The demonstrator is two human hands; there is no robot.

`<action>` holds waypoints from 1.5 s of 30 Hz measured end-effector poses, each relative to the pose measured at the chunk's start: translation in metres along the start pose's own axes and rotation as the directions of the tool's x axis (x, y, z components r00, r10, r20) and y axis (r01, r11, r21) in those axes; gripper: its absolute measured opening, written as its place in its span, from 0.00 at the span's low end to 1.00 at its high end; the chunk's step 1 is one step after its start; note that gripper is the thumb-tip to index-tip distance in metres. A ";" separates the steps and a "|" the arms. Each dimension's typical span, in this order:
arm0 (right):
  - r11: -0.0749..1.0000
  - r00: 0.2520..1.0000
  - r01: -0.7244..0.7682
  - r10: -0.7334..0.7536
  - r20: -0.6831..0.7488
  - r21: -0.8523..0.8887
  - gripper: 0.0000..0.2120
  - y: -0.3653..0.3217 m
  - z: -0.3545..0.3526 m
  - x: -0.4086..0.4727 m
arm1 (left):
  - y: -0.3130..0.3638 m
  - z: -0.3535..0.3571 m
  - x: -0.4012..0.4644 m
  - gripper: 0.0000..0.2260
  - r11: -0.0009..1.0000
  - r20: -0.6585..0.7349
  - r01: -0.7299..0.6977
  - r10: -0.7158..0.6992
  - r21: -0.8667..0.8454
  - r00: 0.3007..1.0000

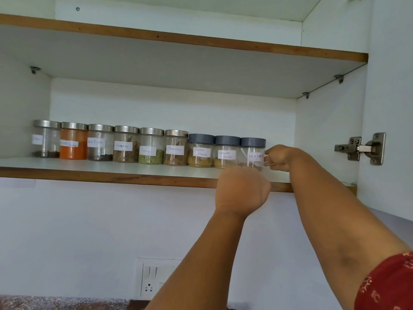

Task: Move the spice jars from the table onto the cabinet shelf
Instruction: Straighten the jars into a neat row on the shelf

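The right hand (278, 158) has curled fingers pressed against the right side of the Black Pepper jar (253, 153), seemingly gripping it. The left hand (242, 189) is a loose fist just below and in front of the jar's base; whether it holds anything cannot be told. The jar stands upright on the shelf (111, 173), touching the Coriander Powder jar (226, 152) to its left. Beyond that, the row runs leftward, away from both hands.

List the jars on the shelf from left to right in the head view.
Unreadable-label jar → orange powder jar → pepper jar → Cinnamon jar → Fennel jar → second Cinnamon jar → Garam Masala jar → Coriander Powder jar → Black Pepper jar, at the right hand.
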State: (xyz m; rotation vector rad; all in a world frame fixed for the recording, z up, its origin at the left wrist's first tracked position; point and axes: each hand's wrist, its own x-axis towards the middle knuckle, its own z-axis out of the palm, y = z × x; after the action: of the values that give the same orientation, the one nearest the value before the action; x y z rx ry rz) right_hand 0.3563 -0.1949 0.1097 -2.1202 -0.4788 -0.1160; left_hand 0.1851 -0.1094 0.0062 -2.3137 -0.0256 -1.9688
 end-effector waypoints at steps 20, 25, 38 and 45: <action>0.780 0.986 -0.128 0.036 -0.161 -0.613 0.27 -0.006 0.034 -0.044 | -0.003 -0.008 0.003 0.14 0.999 0.150 0.028 -0.021 -0.042 0.988; 0.852 0.988 0.087 -0.009 0.152 -0.517 0.13 -0.010 0.029 -0.086 | -0.001 -0.014 0.005 0.16 0.998 0.273 0.045 -0.031 -0.047 0.962; 0.699 0.922 0.198 -0.370 -0.111 -0.688 0.22 0.014 0.035 -0.191 | -0.003 -0.049 -0.011 0.17 0.990 0.469 0.096 -0.037 -0.102 0.883; 0.818 0.854 0.289 -0.455 -0.253 -0.498 0.18 0.007 0.007 -0.295 | 0.062 -0.114 -0.031 0.28 0.754 0.620 0.502 -0.163 -0.424 0.768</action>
State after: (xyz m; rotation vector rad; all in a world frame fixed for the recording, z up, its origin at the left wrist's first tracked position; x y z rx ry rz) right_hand 0.0867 -0.2786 0.0227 -2.3383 -0.6976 -0.9161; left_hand 0.0732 -0.1793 -0.0108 -3.4564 0.1118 -1.4683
